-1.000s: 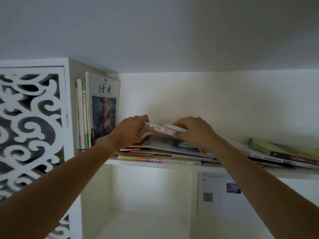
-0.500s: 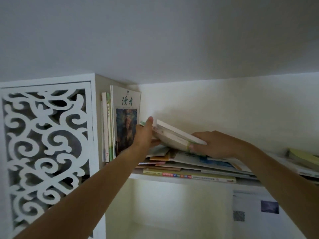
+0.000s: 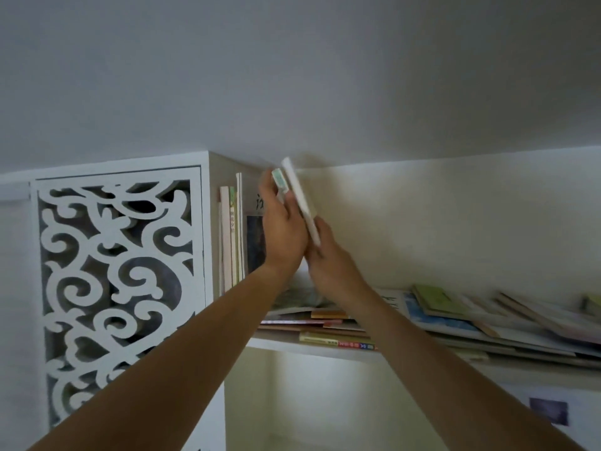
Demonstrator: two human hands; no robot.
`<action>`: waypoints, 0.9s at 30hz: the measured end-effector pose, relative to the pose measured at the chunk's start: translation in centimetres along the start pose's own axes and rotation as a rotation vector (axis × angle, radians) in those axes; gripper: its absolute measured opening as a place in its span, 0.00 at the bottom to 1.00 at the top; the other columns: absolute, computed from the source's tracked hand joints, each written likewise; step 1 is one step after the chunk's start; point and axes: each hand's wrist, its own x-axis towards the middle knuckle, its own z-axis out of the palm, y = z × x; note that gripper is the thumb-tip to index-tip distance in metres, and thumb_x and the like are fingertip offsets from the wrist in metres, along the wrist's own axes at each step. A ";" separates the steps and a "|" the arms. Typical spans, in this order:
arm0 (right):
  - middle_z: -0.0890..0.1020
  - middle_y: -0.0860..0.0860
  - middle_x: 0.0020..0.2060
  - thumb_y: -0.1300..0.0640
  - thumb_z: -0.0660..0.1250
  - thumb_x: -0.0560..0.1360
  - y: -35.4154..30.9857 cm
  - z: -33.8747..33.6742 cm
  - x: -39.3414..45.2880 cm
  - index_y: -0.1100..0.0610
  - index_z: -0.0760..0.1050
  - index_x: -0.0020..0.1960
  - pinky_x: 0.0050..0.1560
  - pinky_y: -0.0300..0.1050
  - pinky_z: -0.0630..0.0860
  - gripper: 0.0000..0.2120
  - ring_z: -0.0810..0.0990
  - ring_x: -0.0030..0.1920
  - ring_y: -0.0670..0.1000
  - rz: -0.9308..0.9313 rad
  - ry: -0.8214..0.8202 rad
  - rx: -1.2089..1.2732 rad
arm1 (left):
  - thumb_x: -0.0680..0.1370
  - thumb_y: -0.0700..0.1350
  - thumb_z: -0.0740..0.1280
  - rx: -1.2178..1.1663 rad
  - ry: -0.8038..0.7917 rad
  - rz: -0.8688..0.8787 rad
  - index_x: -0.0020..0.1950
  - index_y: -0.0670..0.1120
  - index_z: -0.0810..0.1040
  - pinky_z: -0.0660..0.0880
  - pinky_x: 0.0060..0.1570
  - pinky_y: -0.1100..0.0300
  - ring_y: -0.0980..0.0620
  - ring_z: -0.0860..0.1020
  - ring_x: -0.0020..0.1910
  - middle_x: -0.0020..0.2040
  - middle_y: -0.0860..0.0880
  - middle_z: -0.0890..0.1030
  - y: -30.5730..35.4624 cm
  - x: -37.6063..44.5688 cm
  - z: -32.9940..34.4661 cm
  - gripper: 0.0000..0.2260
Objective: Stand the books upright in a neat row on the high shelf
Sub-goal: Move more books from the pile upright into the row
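Note:
Two thin white books (image 3: 300, 200) are held nearly upright, tilted slightly left, between my hands above the high shelf (image 3: 279, 345). My left hand (image 3: 282, 227) presses their left side with fingers up along the covers. My right hand (image 3: 325, 252) grips their lower right edge. Just left of them several books (image 3: 232, 236) stand upright against the shelf's left wall, the nearest a large magazine partly hidden by my left hand. A messy pile of flat books (image 3: 328, 323) lies on the shelf under my hands and spreads to the right (image 3: 487, 317).
A white cabinet panel with carved scrollwork (image 3: 113, 288) stands left of the shelf. The ceiling is close above the books. Below the shelf is an open compartment (image 3: 292, 402), and a paper with a small picture (image 3: 549, 411) hangs at lower right.
Both hands lifted the two white books off the flat pile and swung them from lying to nearly upright, moving them left toward the standing books. The camera tilted upward.

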 end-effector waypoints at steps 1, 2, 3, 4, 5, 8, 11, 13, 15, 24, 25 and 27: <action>0.75 0.48 0.63 0.52 0.58 0.86 0.2 1.1 0.4 0.49 0.54 0.80 0.38 0.25 0.71 0.25 0.77 0.48 0.42 -0.003 -0.043 0.013 | 0.87 0.46 0.54 0.011 -0.012 -0.026 0.80 0.50 0.56 0.83 0.53 0.53 0.53 0.82 0.54 0.58 0.50 0.80 -0.6 0.3 -0.7 0.20; 0.72 0.49 0.69 0.54 0.60 0.85 0.7 2.0 0.6 0.49 0.51 0.82 0.46 0.26 0.71 0.29 0.77 0.55 0.45 0.000 -0.080 0.002 | 0.87 0.46 0.54 0.022 -0.023 -0.057 0.81 0.51 0.55 0.82 0.56 0.50 0.54 0.82 0.56 0.59 0.51 0.79 -1.4 0.5 -1.4 0.21; 0.69 0.50 0.73 0.56 0.61 0.84 1.2 2.7 0.8 0.48 0.47 0.83 0.54 0.30 0.70 0.33 0.76 0.63 0.50 0.010 -0.115 -0.016 | 0.88 0.47 0.54 0.035 -0.040 -0.077 0.81 0.52 0.55 0.82 0.58 0.51 0.57 0.82 0.57 0.60 0.53 0.79 -2.0 0.7 -2.2 0.22; 0.67 0.50 0.75 0.57 0.62 0.84 1.8 3.1 0.8 0.46 0.45 0.83 0.58 0.37 0.71 0.35 0.74 0.69 0.53 0.024 -0.140 -0.018 | 0.87 0.47 0.56 0.046 -0.061 -0.073 0.82 0.52 0.56 0.81 0.59 0.53 0.61 0.81 0.58 0.61 0.56 0.79 -2.5 0.9 -3.0 0.22; 0.67 0.50 0.76 0.56 0.63 0.83 2.3 3.4 0.9 0.44 0.44 0.83 0.61 0.41 0.72 0.36 0.72 0.71 0.54 0.033 -0.154 0.003 | 0.87 0.46 0.57 0.053 -0.091 -0.050 0.82 0.51 0.57 0.80 0.60 0.53 0.62 0.80 0.59 0.62 0.58 0.78 -2.8 1.2 -3.7 0.23; 0.67 0.45 0.75 0.54 0.62 0.84 2.6 4.1 0.8 0.41 0.43 0.82 0.62 0.41 0.72 0.36 0.72 0.69 0.49 0.032 -0.158 0.120 | 0.85 0.38 0.61 0.093 -0.261 0.066 0.82 0.49 0.57 0.77 0.65 0.59 0.65 0.77 0.65 0.72 0.57 0.74 -2.7 2.1 -4.4 0.27; 0.70 0.46 0.71 0.52 0.63 0.83 1.8 5.2 0.5 0.46 0.43 0.82 0.60 0.31 0.72 0.36 0.73 0.67 0.47 -0.016 -0.182 0.165 | 0.84 0.35 0.59 0.301 -0.335 0.202 0.83 0.49 0.58 0.73 0.61 0.70 0.70 0.75 0.62 0.71 0.54 0.73 -2.5 2.6 -4.3 0.28; 0.72 0.48 0.68 0.55 0.63 0.84 1.4 5.9 0.5 0.47 0.42 0.82 0.47 0.21 0.71 0.36 0.76 0.58 0.45 -0.020 -0.208 0.130 | 0.85 0.37 0.57 0.429 -0.278 0.282 0.82 0.50 0.61 0.74 0.69 0.53 0.54 0.73 0.70 0.74 0.46 0.71 -3.5 2.3 -4.6 0.25; 0.72 0.48 0.68 0.58 0.62 0.84 1.0 6.3 0.8 0.47 0.40 0.82 0.42 0.22 0.71 0.37 0.75 0.51 0.40 -0.007 -0.236 0.085 | 0.87 0.42 0.54 0.445 -0.169 0.249 0.82 0.49 0.61 0.63 0.78 0.47 0.48 0.60 0.80 0.82 0.46 0.59 -4.3 1.5 -5.2 0.22; 0.45 0.50 0.83 0.44 0.63 0.82 1.4 6.8 0.6 0.48 0.29 0.81 0.74 0.51 0.66 0.46 0.60 0.79 0.55 -0.062 -0.482 -0.172 | 0.78 0.38 0.66 0.971 -0.369 0.908 0.66 0.43 0.80 0.58 0.77 0.36 0.39 0.68 0.76 0.68 0.40 0.78 -6.1 0.6 -8.7 0.17; 0.54 0.51 0.81 0.44 0.65 0.81 0.9 5.6 0.9 0.49 0.32 0.82 0.70 0.48 0.68 0.47 0.66 0.75 0.56 -0.028 -0.545 -0.243 | 0.79 0.42 0.65 1.160 -0.428 0.965 0.61 0.44 0.83 0.56 0.77 0.35 0.39 0.69 0.75 0.62 0.42 0.82 -6.6 0.7 -9.2 0.13; 0.70 0.51 0.73 0.38 0.65 0.79 0.1 2.4 1.4 0.45 0.44 0.83 0.63 0.47 0.70 0.42 0.74 0.67 0.54 0.094 -0.657 -0.422 | 0.80 0.45 0.60 1.478 -0.459 0.877 0.57 0.44 0.84 0.46 0.79 0.33 0.40 0.70 0.74 0.56 0.44 0.84 -6.1 -0.1 -8.8 0.14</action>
